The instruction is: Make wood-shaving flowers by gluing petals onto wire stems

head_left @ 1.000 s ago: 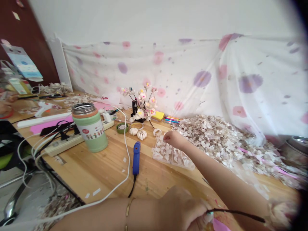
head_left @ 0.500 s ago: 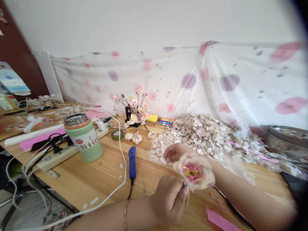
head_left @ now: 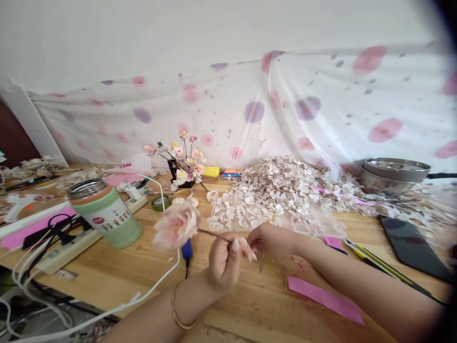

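My left hand pinches the thin brown stem of an artificial flower. Its pale, cream-pink petals point left, slightly blurred, above the wooden table. My right hand is beside the left fingertips, near the stem's far end, with its fingers curled downward. What those fingers hold, if anything, is hidden. Below the hands, to the right, lies a pink paper strip. Just behind my right hand, a clear tray and a heap of whitish dried petals spread over the table.
At left stand a green jar and a power strip with tangled cables. A white cable crosses the front. A blue tool is partly behind the flower. Potted flowers stand behind; a cutter, phone and metal pans are right.
My left hand has turned, swinging the flower from facing me to pointing left. My right hand has come back from the petal tray to the stem's end. The view has shifted right.
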The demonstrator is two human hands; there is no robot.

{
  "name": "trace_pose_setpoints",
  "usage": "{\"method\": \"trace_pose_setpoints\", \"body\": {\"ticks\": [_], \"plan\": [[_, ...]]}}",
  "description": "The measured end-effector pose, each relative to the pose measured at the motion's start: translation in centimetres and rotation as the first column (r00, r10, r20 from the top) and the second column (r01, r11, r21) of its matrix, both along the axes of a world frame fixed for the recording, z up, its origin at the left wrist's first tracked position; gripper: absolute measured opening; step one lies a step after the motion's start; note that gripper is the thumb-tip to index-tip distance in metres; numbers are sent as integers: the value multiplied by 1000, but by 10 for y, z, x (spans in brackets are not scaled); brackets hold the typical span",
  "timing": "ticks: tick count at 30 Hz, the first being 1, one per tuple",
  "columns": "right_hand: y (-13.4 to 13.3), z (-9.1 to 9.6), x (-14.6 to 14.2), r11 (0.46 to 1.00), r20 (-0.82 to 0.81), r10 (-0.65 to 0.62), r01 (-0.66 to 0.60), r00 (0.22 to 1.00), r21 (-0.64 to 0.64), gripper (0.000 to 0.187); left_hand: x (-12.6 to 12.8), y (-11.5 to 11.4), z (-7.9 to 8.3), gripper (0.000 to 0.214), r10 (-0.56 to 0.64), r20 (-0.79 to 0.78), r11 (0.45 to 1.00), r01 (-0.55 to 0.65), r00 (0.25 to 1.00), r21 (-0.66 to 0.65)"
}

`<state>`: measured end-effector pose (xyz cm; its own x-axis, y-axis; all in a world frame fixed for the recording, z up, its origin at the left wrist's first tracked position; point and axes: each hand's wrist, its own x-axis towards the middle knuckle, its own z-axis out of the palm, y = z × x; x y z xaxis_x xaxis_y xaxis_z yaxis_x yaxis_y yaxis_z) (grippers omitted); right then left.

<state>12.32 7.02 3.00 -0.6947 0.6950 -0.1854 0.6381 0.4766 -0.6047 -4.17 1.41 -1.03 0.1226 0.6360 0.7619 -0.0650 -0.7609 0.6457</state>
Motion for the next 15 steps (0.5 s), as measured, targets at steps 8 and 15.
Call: {"method": "trace_pose_setpoints", "body": {"ticks": [8,15], "plan": [[14,33,16,981,-369,-169,193,914,29,28,-6,19,-3,15,27,5,1000,-27,1000,-13],[-17,61,15,987,-555,88,5,827,163,26,-8,26,-1,22,136,-100,990,-140,986,-32]]}}
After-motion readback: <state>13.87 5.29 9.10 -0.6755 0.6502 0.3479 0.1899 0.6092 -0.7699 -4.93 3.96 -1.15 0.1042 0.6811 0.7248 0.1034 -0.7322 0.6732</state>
